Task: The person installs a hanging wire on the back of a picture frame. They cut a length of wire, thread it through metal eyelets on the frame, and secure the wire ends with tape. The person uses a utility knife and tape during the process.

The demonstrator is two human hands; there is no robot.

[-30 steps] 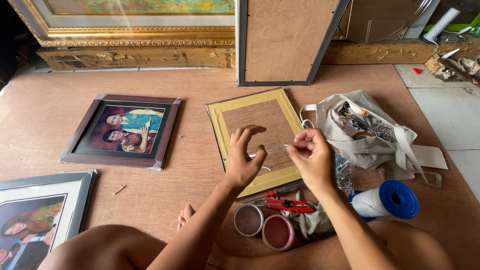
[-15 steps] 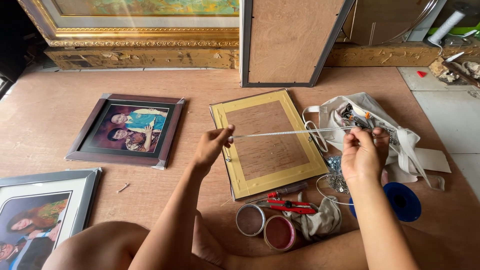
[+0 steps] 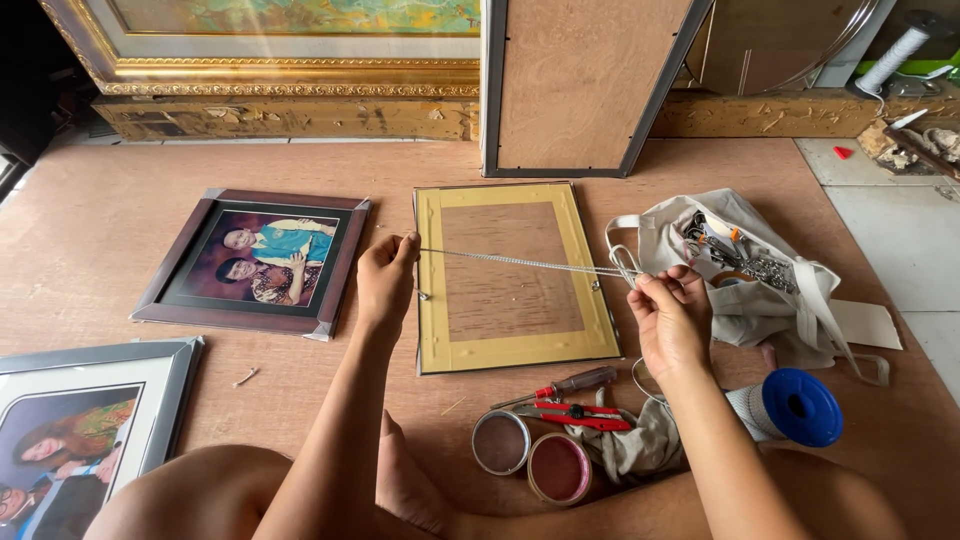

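- Since half a second back, both my hands have spread a touch wider and the wire now runs taut across the face-down frame
- Left hand pinches the wire's near end, fingers closed on it, right over the frame's left rail; a small fitting on that rail sits just below the pinch
- Right hand is clamped on the other end, just past the frame's right rail, beside the cloth bag of hardware
- Wire spool with blue cap lies below the right grip; screwdriver, red cutters and two round tins lie between my forearms
- Framed photo rests well left of the left grip
- Risk, my judgement: the thin wire could slip from either pinch if tension goes uneven, then whip back and kink
- Pulling harder could also drag the loose frame sideways, since nothing pins it down
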